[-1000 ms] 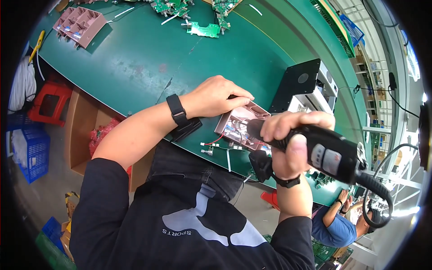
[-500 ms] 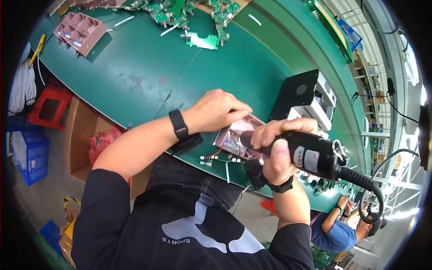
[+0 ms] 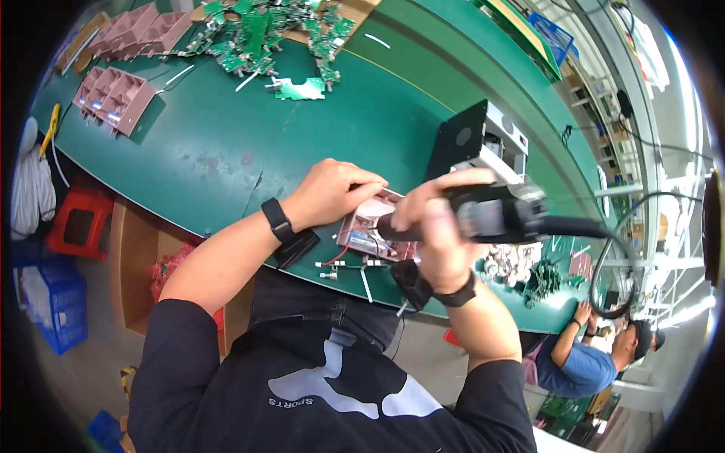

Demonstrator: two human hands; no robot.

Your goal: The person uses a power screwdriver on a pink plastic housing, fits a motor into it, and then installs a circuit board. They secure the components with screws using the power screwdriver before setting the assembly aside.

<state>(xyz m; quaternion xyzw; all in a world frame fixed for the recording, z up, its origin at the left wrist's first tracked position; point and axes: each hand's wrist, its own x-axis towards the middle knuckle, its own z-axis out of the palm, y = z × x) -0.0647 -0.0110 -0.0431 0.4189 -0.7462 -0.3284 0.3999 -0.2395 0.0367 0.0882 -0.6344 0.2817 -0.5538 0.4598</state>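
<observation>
Holding pink housing (image 3: pixel 368 229), electric screwdriver (image 3: pixel 483 215) pressed in

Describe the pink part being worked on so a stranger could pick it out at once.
Start at the long green bench and go to its near edge, where the person's two hands meet. There the left hand presses down on a small pink plastic housing while the right hand points a black corded power tool into it. The other pink housings lie untouched at the far left.
</observation>
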